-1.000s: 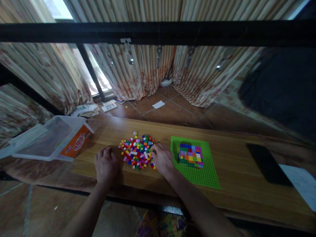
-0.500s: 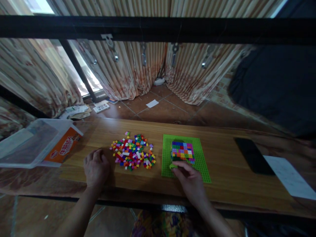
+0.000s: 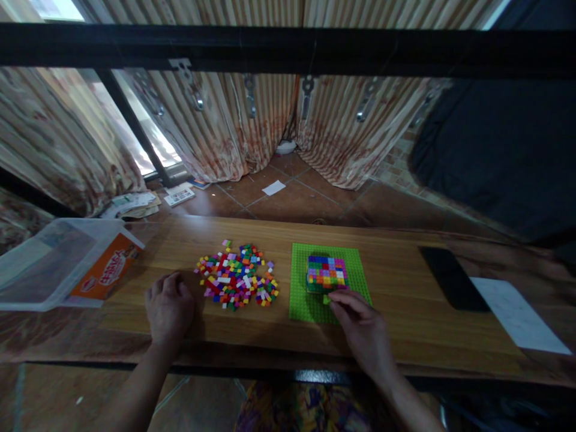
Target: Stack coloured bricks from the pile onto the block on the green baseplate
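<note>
A pile of small coloured bricks (image 3: 237, 282) lies on the wooden board (image 3: 405, 324). To its right a green baseplate (image 3: 306, 300) carries a square block of stacked multicoloured bricks (image 3: 326, 273). My right hand (image 3: 362, 330) rests at the baseplate's near edge, fingers pinched on a small green brick (image 3: 326, 298) just in front of the stacked block. My left hand (image 3: 168, 306) lies on the board left of the pile, fingers curled down, holding nothing that I can see.
A clear plastic box with an orange label (image 3: 67, 264) sits at the left end. A black phone (image 3: 451, 277) and a white sheet (image 3: 517, 315) lie at the right. A black bar (image 3: 288, 51) crosses overhead; curtains and a tiled floor lie beyond.
My right hand left the brick pile and moved right to the baseplate's near edge with a green brick pinched in it. My left hand stayed put.
</note>
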`<state>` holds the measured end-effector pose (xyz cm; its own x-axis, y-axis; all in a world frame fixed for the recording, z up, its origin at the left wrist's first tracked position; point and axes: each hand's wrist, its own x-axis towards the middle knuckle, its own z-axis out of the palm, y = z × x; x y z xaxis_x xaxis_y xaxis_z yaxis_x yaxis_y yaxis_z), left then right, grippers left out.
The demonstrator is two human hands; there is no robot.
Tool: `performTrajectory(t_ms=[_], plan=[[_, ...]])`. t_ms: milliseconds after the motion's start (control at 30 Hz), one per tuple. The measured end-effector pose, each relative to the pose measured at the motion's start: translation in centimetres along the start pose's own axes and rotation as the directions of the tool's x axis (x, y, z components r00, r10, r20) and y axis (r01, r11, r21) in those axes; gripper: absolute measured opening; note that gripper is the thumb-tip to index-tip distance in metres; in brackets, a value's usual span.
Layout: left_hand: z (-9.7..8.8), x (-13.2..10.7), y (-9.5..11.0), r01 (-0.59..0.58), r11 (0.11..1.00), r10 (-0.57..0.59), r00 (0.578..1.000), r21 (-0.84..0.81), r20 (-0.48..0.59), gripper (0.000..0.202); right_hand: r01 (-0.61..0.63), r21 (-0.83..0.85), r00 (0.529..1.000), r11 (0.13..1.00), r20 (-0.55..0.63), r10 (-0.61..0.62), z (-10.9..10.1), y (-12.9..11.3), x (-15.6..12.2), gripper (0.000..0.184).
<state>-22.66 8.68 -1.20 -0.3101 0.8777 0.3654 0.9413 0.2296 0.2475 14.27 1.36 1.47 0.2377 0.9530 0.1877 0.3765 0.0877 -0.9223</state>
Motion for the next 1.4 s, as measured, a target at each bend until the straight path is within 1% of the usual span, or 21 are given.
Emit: performTrajectory(t_ms=[67, 167, 333, 433, 567, 767, 867, 967, 1167, 1267, 1400], plan=[[0.1, 0.0, 0.0, 0.005, 1.0, -0.005, 1.0, 0.005, -0.003, 0.04, 0.095, -0.085, 0.995, 0.992, 0.032, -0.093, 0.1, -0.4, 0.4, 0.015], [0.2, 0.0, -0.1, 0.004, 1.0, -0.004, 1.0, 0.012, -0.015, 0.041, 0.239, -0.204, 0.97, 0.949, 0.098, -0.223, 0.6, -0.9, 1.2, 0.018], [0.2, 0.0, -0.1, 0.011, 0.999, -0.012, 1.0, 0.036, 0.003, 0.042, 0.448, -0.313, 0.894, 0.837, 0.146, -0.424, 1.6, -0.7, 2.4, 0.019], [0.1, 0.0, -0.1, 0.024, 0.999, -0.025, 1.0, 0.028, 0.013, 0.042, 0.515, -0.358, 0.854, 0.779, 0.139, -0.501, 2.1, -0.4, 2.8, 0.017], [0.0, 0.0, 0.0, 0.037, 0.999, -0.038, 0.999, 0.016, 0.019, 0.041, 0.523, -0.411, 0.843, 0.747, 0.12, -0.525, 2.3, -0.2, 2.7, 0.017], [0.0, -0.1, -0.1, -0.004, 1.0, 0.003, 1.0, -0.01, -0.016, 0.038, 0.541, -0.462, 0.82, 0.703, 0.104, -0.562, 2.0, 0.1, 2.6, 0.019], [0.1, -0.1, -0.1, 0.013, 1.0, -0.013, 1.0, -0.015, -0.006, 0.038, 0.54, -0.491, 0.815, 0.684, 0.1, -0.571, 1.8, 0.0, 2.3, 0.021], [0.0, 0.0, 0.0, 0.028, 0.999, -0.028, 1.0, -0.015, 0.006, 0.038, 0.507, -0.536, 0.827, 0.675, 0.083, -0.556, 1.6, -0.4, 1.6, 0.023], [-0.2, -0.2, 0.4, 0.035, 0.999, -0.036, 0.999, -0.031, -0.009, 0.036, 0.387, -0.669, 0.892, 0.635, 0.097, -0.441, 2.1, -0.1, -0.1, 0.031], [-0.3, -0.2, 0.4, 0.033, 0.999, -0.033, 0.999, -0.029, -0.001, 0.036, 0.381, -0.696, 0.897, 0.609, 0.119, -0.425, 2.3, 0.4, -0.3, 0.035], [-0.1, -0.2, 0.3, 0.036, 0.998, -0.036, 0.999, -0.045, -0.012, 0.035, 0.404, -0.678, 0.887, 0.614, 0.126, -0.444, 2.1, 0.9, 0.2, 0.033]])
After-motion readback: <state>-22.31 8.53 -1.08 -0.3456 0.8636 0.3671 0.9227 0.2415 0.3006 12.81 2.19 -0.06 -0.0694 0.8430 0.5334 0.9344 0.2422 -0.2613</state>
